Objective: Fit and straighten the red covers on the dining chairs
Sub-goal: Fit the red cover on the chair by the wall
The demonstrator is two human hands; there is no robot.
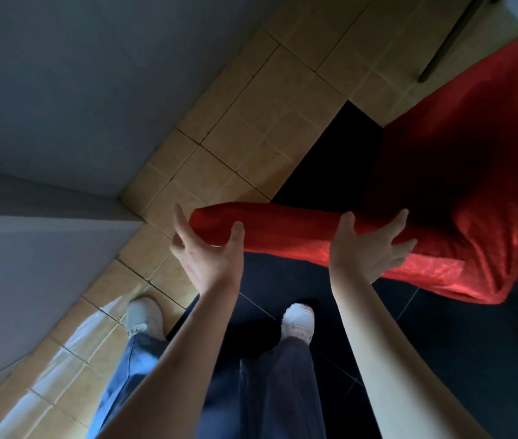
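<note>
Red chair cover (441, 198): woven cloth with a satin-like sheen, glossy where light strikes its right and near folds, creased along the lower edge. Floor, far and left: beige tiles (251, 122), matt, lightly mottled, with dark grout lines. Floor, near and right: black tiles (441, 343), smooth, faintly glossy. Wall (45, 90), left: smooth, matt, painted finish. Trousers (143, 369): blue denim cloth. Shoes (297, 318): white, smooth, material uncertain.

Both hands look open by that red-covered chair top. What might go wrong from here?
1. Neither the left hand nor the right hand grips the red cover, so a tug may slip.
2. The left hand sits at the cover's end; uneven pulling could leave it crooked.
3. Dim light may hide wrinkles.
</note>
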